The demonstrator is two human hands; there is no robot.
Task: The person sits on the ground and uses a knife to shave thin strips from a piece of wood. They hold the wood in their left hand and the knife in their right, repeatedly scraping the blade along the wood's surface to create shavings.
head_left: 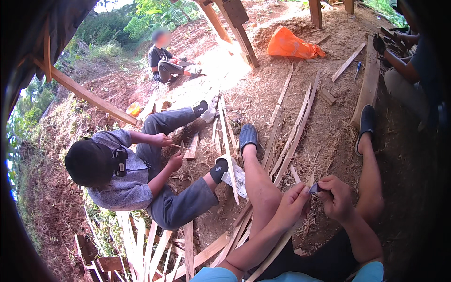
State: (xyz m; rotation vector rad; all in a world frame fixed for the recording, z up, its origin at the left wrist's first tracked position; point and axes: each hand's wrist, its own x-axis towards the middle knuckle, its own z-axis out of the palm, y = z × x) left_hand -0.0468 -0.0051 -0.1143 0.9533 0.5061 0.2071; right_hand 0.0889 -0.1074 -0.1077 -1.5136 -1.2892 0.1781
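We see our two hands between our knees: the left hand (292, 203) pinches a long thin wood strip (270, 251), the right hand (334, 195) grips a small dark knife (314, 188) against its top end. Three other people sit around; loose slats crowd the dirt floor (329, 136), and one orange bag (292, 44) lies far ahead

— Pale split wood in the long strip (277, 244), raw and fibrous, matt; a dark, dull blade (314, 188) against it, pinched between left hand (292, 203) and right hand (336, 196).

— Same rough, unfinished wood in the slats (293, 134) scattered over dry dirt and shavings (329, 136).

— Glossy orange plastic on the bag (291, 45). Soft matt grey cloth on the shirt (123, 185).

— Smooth dark rubber-like slipper (248, 136), slightly shiny.
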